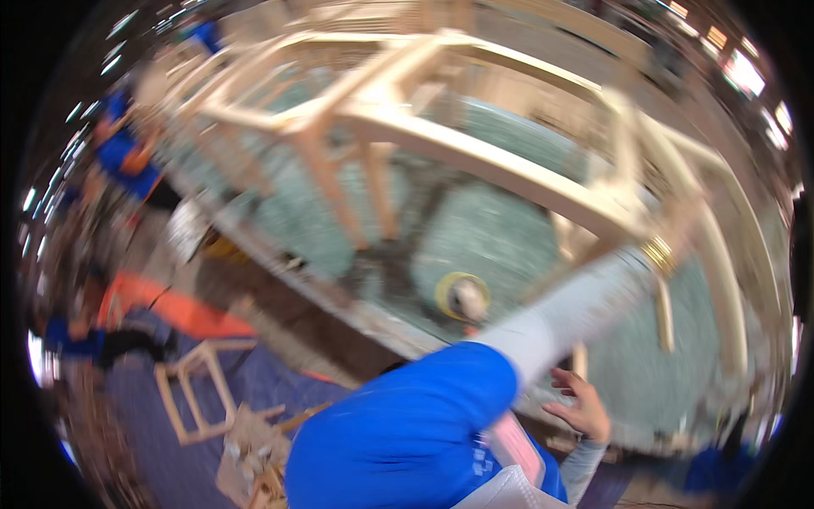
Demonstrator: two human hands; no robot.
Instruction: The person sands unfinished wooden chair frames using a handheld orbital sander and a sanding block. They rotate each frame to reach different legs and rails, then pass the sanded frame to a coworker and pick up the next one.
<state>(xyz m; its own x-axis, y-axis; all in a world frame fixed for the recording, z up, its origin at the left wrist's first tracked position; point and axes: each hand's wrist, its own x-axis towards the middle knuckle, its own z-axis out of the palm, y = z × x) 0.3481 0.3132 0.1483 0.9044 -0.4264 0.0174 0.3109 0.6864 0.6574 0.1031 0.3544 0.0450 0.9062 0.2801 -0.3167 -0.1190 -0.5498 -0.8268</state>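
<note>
My left arm, in a grey sleeve under a blue one, stretches to the right with a gold bangle at the wrist. My left hand is at the near right corner of a pale wooden chair frame; its fingers are smeared by motion. Below that arm, my right hand is held near the table's edge, fingers apart, with nothing in it. The chair frame lies on its side on the green-topped table, its curved legs at the right. A yellow ring-shaped thing rests on the tabletop.
More wooden frames stand farther along the table. People in blue are at the left. On the floor a small wooden frame stands on a dark blue sheet, near an orange-red piece and wood pieces.
</note>
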